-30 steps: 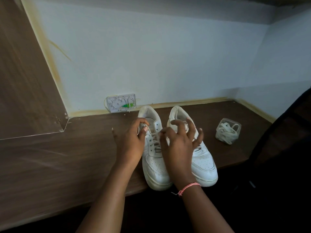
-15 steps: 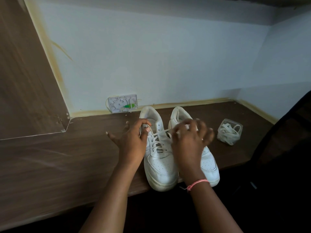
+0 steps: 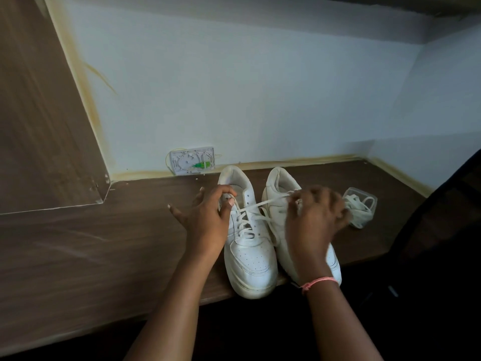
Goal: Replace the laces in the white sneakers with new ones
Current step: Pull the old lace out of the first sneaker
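Right now both hands work at the lace (image 3: 256, 204) of the left sneaker (image 3: 248, 246), which stands on the brown counter (image 3: 104, 251) with its toe toward the person. That left hand (image 3: 208, 220) curls over the shoe's outer collar; its thumb and forefinger meet in a pinch at the top eyelet, where one end of the lace seems to be caught, while the little finger sticks out toward the bare counter. Across the shoe, the right hand (image 3: 315, 217) is closed into a loose fist with the other lace end gripped between its fingertips, and the lace runs taut from that grip back to the top eyelets of the left sneaker. Lower down, the lace still crosses through the eyelets. Under the right hand and wrist stands the right sneaker (image 3: 279, 201), touching its partner side by side; only its heel and toe edge show. A pink band (image 3: 318, 282) circles the right wrist. Just past the right hand's knuckles lies a clear packet (image 3: 363, 207) holding coiled white laces. Beyond the left hand, a small white plate (image 3: 191, 161) is fixed to the wall (image 3: 247, 87).
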A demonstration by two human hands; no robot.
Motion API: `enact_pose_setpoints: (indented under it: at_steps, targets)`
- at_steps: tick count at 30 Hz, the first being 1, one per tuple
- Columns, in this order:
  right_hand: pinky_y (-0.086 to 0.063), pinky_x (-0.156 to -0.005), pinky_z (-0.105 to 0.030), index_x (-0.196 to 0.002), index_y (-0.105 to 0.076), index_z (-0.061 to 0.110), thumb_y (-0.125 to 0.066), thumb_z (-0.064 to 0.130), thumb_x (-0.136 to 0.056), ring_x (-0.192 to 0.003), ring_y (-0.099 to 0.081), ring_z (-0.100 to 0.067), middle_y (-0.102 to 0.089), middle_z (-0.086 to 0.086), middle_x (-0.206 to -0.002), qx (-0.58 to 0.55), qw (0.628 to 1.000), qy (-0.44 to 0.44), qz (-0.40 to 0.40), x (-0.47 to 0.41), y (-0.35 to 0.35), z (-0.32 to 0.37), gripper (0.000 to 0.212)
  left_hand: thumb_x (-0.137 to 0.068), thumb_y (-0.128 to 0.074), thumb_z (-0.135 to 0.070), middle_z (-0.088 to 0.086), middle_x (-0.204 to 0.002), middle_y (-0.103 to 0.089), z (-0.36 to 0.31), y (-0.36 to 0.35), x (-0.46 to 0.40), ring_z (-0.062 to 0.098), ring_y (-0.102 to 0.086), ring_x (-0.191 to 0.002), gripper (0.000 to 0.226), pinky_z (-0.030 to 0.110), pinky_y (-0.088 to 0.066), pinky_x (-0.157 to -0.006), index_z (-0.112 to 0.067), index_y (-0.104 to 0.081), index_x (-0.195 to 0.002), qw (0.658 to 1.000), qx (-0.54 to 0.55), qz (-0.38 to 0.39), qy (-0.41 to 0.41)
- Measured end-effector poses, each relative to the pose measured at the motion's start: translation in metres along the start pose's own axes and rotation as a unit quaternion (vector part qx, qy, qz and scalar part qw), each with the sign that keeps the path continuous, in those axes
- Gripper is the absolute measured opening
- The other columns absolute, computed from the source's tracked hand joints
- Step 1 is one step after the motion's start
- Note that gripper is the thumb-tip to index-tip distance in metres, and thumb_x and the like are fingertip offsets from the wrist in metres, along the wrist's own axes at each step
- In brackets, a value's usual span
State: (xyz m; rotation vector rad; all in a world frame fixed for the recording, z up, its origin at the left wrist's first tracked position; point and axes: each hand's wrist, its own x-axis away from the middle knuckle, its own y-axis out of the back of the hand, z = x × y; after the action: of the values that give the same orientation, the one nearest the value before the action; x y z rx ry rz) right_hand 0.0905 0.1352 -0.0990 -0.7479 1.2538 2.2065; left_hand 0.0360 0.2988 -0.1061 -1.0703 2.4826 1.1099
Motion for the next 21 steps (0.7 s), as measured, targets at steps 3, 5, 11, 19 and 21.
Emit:
enact_pose_setpoints:
  at_steps: [3,5,11,19,21]
  targets:
    - [-0.02,-0.105,-0.057,-0.096,-0.07,0.024,-0.07,0.028,-0.084,-0.129,-0.031,-0.034,-0.054,-0.006,-0.125,0.017,0.997,-0.076,0.007,-0.007,0.007,-0.013,0.013,-0.096,-0.052,-0.039,-0.015,-0.093,-0.067,0.001,0.0,-0.001,0.017,-0.045,-0.135,0.01,0.065,0.014,-0.109,-0.044,-0.057,-0.103,1.0,0.002,-0.001,-0.001]
    - [-0.017,-0.106,-0.055,-0.108,-0.068,0.028,-0.069,0.037,-0.084,-0.132,-0.028,-0.034,-0.05,-0.007,-0.133,0.012,0.999,-0.01,0.028,0.003,0.003,-0.004,0.025,-0.096,-0.052,-0.039,-0.014,-0.089,-0.066,0.002,-0.001,-0.001,0.017,-0.046,-0.134,0.01,0.066,0.013,-0.109,-0.045,-0.057,-0.103,1.0,0.005,0.0,0.0]
    - [-0.022,-0.102,-0.056,-0.091,-0.07,0.026,-0.074,0.028,-0.081,-0.131,-0.033,-0.031,-0.058,-0.002,-0.123,-0.015,0.989,0.126,0.074,0.028,-0.014,0.022,0.011,-0.096,-0.053,-0.038,-0.018,-0.093,-0.062,-0.001,0.001,-0.001,0.017,-0.048,-0.132,0.01,0.066,0.012,-0.109,-0.043,-0.058,-0.103,1.0,-0.002,0.01,0.005]
    - [-0.018,-0.104,-0.055,-0.098,-0.074,0.027,-0.072,0.032,-0.081,-0.131,-0.027,-0.031,-0.054,-0.001,-0.129,0.02,0.998,-0.042,0.052,-0.009,0.011,-0.024,0.018,-0.096,-0.049,-0.05,-0.017,-0.13,-0.057,-0.009,0.005,0.004,0.022,-0.03,-0.145,0.023,0.071,0.011,-0.108,-0.048,-0.054,-0.118,0.996,-0.06,0.055,-0.022]
    - [-0.016,-0.106,-0.057,-0.117,-0.066,0.028,-0.071,0.036,-0.079,-0.134,-0.022,-0.032,-0.046,-0.003,-0.139,0.01,0.997,-0.017,0.077,-0.004,0.015,-0.018,0.04,-0.095,-0.046,-0.056,-0.018,-0.144,-0.047,-0.014,0.005,0.006,0.022,-0.02,-0.148,0.027,0.07,0.012,-0.106,-0.049,-0.055,-0.119,0.993,-0.085,0.066,-0.04]
